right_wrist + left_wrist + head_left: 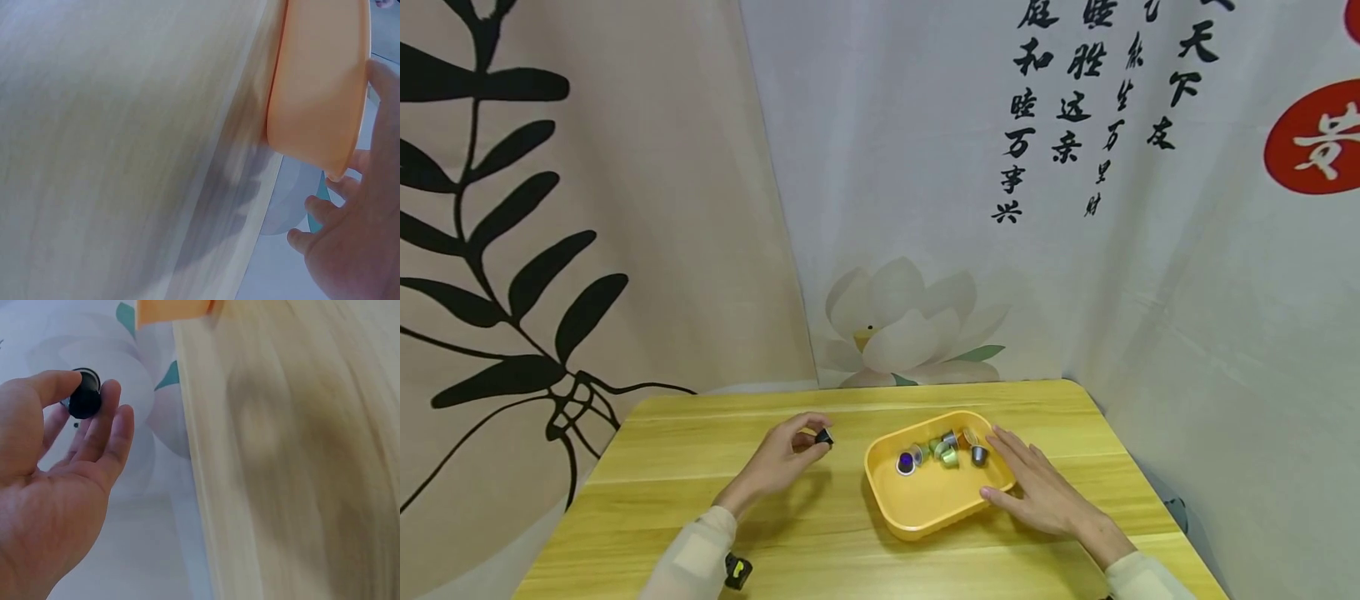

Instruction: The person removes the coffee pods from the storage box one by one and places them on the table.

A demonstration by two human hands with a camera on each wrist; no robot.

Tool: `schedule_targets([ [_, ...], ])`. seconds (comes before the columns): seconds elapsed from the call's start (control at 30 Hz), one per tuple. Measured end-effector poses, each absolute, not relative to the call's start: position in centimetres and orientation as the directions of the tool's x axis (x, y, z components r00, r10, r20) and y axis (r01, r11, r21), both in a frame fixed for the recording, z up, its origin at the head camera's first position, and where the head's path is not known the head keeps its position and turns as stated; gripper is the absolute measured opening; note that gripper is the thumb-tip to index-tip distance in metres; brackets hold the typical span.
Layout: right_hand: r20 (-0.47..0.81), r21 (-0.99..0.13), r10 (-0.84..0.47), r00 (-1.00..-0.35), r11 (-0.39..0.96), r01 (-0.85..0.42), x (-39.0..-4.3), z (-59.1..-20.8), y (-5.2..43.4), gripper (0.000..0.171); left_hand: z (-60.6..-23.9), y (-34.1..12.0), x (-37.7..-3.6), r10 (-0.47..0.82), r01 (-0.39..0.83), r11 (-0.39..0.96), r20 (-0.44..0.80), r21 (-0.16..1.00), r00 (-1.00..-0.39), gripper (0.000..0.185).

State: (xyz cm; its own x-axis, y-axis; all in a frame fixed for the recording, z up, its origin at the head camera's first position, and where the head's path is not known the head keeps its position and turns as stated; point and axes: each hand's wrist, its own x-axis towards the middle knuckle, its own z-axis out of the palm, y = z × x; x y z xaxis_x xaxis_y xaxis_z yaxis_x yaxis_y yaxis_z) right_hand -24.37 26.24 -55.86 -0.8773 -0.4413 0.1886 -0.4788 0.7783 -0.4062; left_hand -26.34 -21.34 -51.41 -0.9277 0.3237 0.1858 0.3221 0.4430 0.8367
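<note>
My left hand pinches a small black coffee capsule between thumb and fingertips, above the table and left of the tray. In the left wrist view, that capsule's dark body and pale rim show at the thumb tip. A yellow plastic tray holds several coffee capsules along its far side, among them a purple one, a green one and a dark grey one. At the tray's right end, my right hand touches the rim with its fingers extended.
The tray stands on a wood-grain table. Behind the table hangs a printed curtain with a lotus and writing. A small black and yellow object shows beside the left sleeve.
</note>
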Motion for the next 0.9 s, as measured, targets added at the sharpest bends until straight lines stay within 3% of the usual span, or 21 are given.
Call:
schedule_targets([
  [0.2,0.184,-0.41,-0.442,-0.878,0.777,-0.478,-24.3,-56.0,26.2,0.089,-52.6,-22.1,-26.2,0.288,0.223,0.411,0.106,0.884,-0.952,0.026],
  [0.47,0.192,-0.417,-0.442,-0.876,0.772,-0.48,-24.4,-55.8,26.2,0.09,-54.1,-22.3,-26.6,0.226,0.22,0.469,0.125,0.855,-0.966,0.022],
  [0.73,0.198,-0.406,-0.442,-0.875,0.775,-0.484,-24.5,-55.8,26.3,0.09,-54.7,-22.4,-26.6,0.197,0.211,0.486,0.129,0.848,-0.972,0.047],
  [0.9,0.196,-0.406,-0.443,-0.875,0.775,-0.484,-24.5,-55.8,26.2,0.09,-55.2,-22.6,-26.5,0.212,0.212,0.514,0.116,0.831,-0.97,0.042],
])
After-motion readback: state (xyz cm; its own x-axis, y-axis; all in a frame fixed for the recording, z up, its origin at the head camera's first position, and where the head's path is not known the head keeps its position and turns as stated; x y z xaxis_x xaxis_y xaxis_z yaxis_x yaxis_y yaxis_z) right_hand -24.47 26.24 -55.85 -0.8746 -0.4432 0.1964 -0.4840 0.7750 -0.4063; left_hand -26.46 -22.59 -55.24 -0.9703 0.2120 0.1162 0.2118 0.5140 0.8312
